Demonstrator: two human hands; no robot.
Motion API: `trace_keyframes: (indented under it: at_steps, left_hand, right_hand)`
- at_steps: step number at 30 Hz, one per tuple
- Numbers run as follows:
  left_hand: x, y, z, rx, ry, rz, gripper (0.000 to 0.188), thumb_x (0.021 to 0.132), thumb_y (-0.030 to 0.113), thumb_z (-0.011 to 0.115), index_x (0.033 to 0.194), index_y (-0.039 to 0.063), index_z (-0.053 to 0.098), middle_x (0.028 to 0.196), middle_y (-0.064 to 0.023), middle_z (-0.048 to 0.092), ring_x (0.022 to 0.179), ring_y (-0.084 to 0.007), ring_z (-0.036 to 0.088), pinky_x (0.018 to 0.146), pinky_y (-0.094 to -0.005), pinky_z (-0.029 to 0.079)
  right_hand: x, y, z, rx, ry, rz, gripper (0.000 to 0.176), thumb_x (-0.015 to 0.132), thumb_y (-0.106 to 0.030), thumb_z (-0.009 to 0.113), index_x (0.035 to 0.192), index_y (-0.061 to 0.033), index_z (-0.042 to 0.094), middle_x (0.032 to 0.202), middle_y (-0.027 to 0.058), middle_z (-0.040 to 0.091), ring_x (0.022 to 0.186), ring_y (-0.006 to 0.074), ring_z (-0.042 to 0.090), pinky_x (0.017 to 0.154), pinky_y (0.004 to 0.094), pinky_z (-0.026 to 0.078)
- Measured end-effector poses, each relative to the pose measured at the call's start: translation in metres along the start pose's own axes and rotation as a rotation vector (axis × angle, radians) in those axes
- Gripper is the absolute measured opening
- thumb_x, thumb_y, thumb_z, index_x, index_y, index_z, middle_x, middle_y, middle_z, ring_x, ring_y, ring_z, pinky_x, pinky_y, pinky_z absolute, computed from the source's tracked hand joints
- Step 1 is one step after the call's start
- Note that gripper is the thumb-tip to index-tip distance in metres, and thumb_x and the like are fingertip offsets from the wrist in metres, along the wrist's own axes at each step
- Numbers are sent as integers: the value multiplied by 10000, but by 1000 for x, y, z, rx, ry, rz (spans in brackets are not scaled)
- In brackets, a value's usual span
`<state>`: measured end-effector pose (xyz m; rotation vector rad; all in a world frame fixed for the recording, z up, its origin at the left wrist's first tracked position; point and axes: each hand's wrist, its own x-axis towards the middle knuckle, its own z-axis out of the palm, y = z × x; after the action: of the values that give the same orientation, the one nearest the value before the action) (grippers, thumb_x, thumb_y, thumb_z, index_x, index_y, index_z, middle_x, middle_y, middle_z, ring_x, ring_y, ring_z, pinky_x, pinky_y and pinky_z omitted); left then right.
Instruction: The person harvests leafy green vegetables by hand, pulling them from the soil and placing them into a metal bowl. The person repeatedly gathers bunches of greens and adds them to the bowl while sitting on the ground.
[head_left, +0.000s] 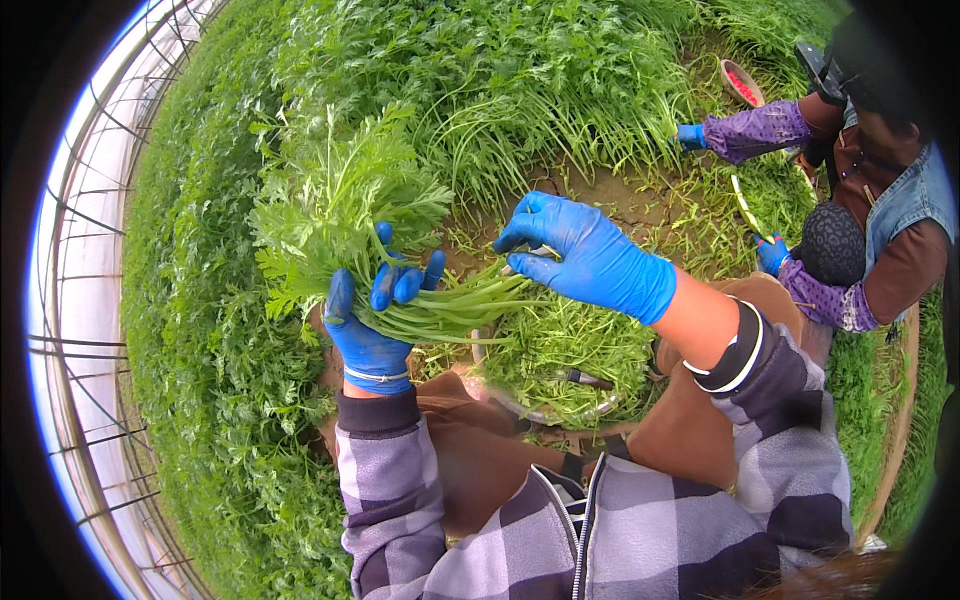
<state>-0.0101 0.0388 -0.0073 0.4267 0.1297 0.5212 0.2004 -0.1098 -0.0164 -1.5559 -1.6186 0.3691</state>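
Observation:
My left hand (382, 311), in a blue rubber glove, holds a bunch of leafy greens (450, 311) with feathery, lobed leaves. The leaves point up and left, and the pale stems run right. At the stem ends is my right hand (581, 255), gloved in blue too, with fingers bent together; part of a slim grey object shows by the fingertips, and whether the fingers grip it or a stem is unclear. Below the stems lies a heap of loose cut greens (562, 352) between my knees, with a dark-handled tool (589, 379) on it, its other end not clear.
Dense standing greens (217, 300) grow at the left and top. A co-worker (877, 187) crouches at the right, one gloved hand at the plants, the other by a pale curved strip (742, 202). A bowl with red things (741, 84) rests beyond. Greenhouse film (90, 262) curves along the left.

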Motion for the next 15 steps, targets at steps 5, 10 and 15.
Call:
trace_keyframes:
  at_steps: [5,10,15]
  left_hand:
    - [0,-15,-7,-8,-151,-105,561,894,339,586,1330,13,451,569,57,443,576,-110,437,1094,-414,307]
    - [1,-9,10,-366,-173,-16,464,917,196,565,1278,-72,449,554,36,474,419,-51,454,540,-231,500]
    - [14,4,11,-317,56,122,566,911,162,563,1369,-89,346,537,27,424,405,-49,434,408,-173,417]
  right_hand:
    - [4,-9,28,480,-251,248,534,817,-438,682,1157,-33,609,1068,171,646,932,292,642,850,367,498]
    - [3,4,36,228,-347,185,328,758,-268,651,980,-27,676,879,177,674,831,315,650,757,419,499]
    - [5,15,9,-152,148,255,410,760,-426,678,898,-39,695,895,160,641,840,324,631,747,442,494]
